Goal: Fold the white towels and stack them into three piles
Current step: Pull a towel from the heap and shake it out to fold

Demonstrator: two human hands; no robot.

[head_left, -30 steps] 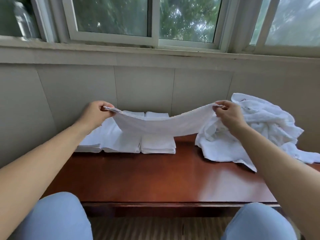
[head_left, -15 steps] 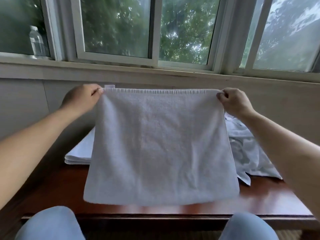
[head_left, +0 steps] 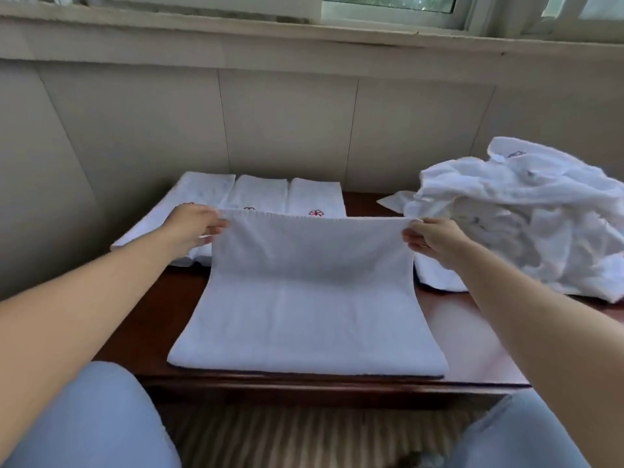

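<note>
White terry cloth is filling the middle of my view — the towel (head_left: 305, 298) I am holding is lying with its near half flat on the dark red-brown wooden table (head_left: 472, 346), while its far edge is lifted off the surface. My left hand (head_left: 194, 226) is pinching the far left corner between thumb and fingers, and my right hand (head_left: 434, 239) is pinching the far right corner the same way, so the raised edge is running straight between them. Behind that edge, three folded piles (head_left: 260, 197) are sitting side by side against the panelled wall (head_left: 287, 123), small red embroidery showing on them. To the right, a crumpled heap of unfolded towels (head_left: 526, 214) is resting on the table — near my right hand. My knees in light blue trousers (head_left: 91, 423) are showing below the table's front edge.
</note>
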